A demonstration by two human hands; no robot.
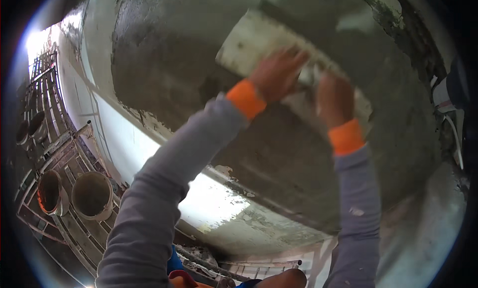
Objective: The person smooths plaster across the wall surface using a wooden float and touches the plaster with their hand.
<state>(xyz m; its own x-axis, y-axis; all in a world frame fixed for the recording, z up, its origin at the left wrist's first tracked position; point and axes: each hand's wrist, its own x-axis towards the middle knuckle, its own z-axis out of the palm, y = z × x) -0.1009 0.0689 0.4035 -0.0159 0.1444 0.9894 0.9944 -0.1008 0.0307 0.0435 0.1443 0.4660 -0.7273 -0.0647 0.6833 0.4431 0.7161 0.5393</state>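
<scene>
A wide, pale, smeared plastering trowel lies against dark grey plaster, slanting from upper left to lower right. My left hand is on its middle, fingers pressed together over the tool, somewhat blurred by motion. Lower and to the right, my right hand is closed around the trowel's handle, which is mostly hidden under my fingers. Both arms reach up in grey sleeves with orange cuffs.
Scaffold planks run along the left, holding buckets and more containers farther back. A white ledge with flaking edges borders the plaster. A white pipe and another fitting are at the right. A metal railing shows at the bottom.
</scene>
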